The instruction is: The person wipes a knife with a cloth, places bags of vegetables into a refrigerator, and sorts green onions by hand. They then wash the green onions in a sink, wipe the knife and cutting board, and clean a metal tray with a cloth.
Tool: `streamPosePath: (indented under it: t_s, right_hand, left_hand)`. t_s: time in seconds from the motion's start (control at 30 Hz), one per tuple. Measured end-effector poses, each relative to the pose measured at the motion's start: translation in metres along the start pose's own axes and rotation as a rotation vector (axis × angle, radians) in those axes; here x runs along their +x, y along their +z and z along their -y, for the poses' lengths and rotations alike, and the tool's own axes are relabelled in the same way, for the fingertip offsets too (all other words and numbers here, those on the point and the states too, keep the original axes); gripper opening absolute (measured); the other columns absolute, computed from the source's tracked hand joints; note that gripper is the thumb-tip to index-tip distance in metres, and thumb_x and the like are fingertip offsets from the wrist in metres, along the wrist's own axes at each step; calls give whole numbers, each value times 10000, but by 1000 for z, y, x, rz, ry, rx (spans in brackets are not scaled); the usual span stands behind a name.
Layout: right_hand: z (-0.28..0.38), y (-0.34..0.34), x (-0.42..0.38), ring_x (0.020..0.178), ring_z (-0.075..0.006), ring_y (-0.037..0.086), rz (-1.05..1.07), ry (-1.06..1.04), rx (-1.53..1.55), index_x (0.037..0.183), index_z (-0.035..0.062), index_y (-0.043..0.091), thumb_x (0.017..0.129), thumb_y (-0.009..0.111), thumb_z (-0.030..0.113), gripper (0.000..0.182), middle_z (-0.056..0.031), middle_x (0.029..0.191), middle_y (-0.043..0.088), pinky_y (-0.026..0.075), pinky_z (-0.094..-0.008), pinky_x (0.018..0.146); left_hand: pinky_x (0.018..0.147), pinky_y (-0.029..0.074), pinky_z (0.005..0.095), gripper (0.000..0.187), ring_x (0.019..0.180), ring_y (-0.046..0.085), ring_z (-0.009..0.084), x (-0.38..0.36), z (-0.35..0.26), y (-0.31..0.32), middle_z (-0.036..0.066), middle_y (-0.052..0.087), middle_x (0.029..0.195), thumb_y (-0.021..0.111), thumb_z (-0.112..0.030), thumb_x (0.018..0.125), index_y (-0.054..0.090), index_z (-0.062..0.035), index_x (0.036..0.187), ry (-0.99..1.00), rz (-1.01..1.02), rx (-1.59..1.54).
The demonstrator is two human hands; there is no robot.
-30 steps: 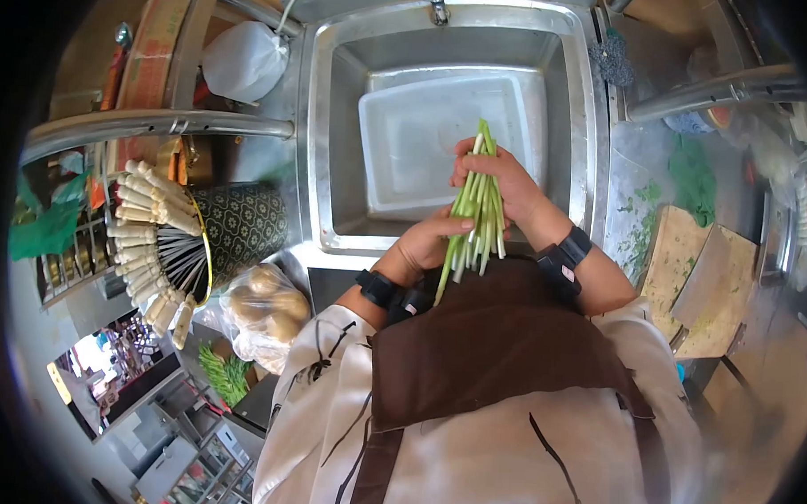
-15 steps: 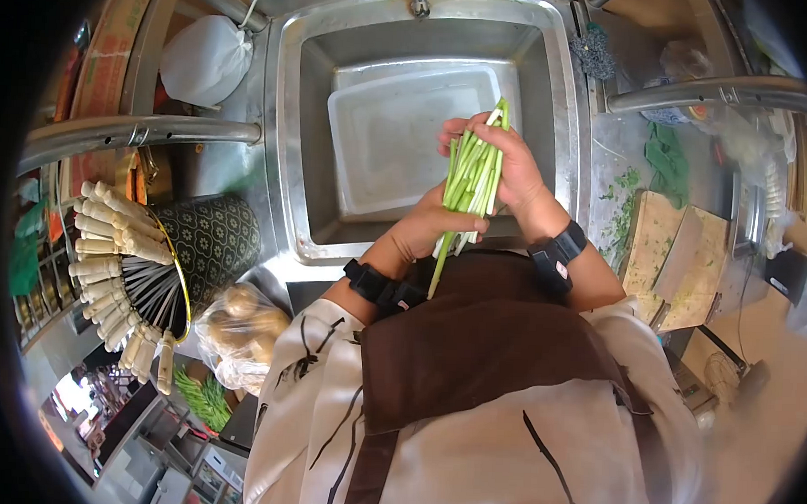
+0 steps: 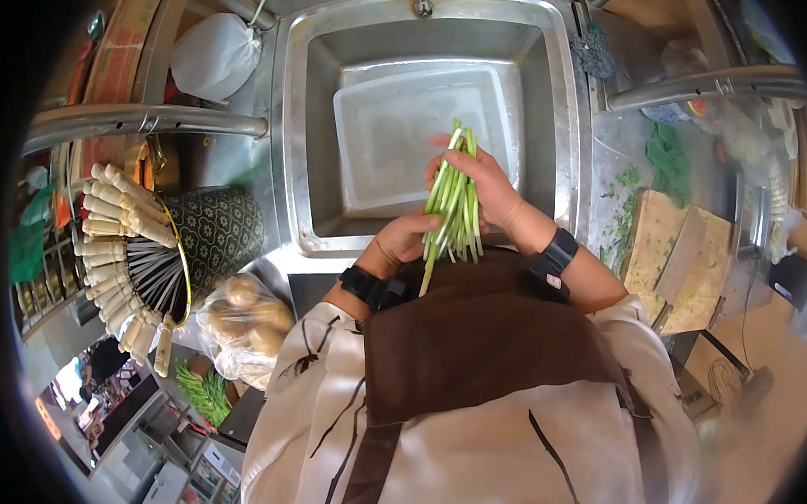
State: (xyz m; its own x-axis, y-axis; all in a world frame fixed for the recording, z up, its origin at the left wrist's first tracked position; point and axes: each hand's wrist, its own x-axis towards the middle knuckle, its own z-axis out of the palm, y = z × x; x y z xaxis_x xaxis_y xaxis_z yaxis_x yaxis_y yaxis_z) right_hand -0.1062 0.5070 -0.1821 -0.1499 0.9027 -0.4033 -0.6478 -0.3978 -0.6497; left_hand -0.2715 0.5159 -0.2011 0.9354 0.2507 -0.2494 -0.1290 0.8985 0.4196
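Observation:
A bunch of green stalks is held upright over the near edge of the metal sink. My right hand is wrapped round the upper part of the bunch, thumb across its front. Lower down, my left hand grips the bunch from the left side, with its thumb on the stalks. One longer stalk hangs below the others toward the brown apron. A translucent white tub lies inside the sink, behind the hands.
To the left are a patterned container of wooden-handled tools and a plastic bag of round brown items. On the right counter, a blade lies on a wooden cutting board, near green scraps and a green cloth. The faucet is at the top.
Both hands and the stalks have moved left. The tops of the stalks are lower in view, and the right hand has shifted down and left.

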Motion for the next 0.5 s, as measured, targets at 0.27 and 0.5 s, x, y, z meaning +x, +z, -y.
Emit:
streamPosePath:
  t_s: [0.27, 0.5]
  right_hand:
    - [4, 6, 12, 806, -196, 609, 83, -24, -149, 1354, 93, 325, 828, 538, 35, 570, -100, 1015, 546, 530, -304, 713]
    - [4, 7, 24, 845, -188, 612, 320, 166, -199, 1257, 19, 435, 844, 567, 147, 452, -106, 955, 590, 516, -300, 766]
  left_hand:
    - [984, 393, 465, 796, 1183, 469, 367, -3, -5, -8, 238, 481, 1255, 660, -447, 765, 352, 34, 1321, 20, 12, -6]
    - [977, 410, 462, 725, 1124, 519, 369, -8, -6, -17, 220, 496, 1228, 671, -330, 780, 330, -11, 1335, 63, 9, -165]
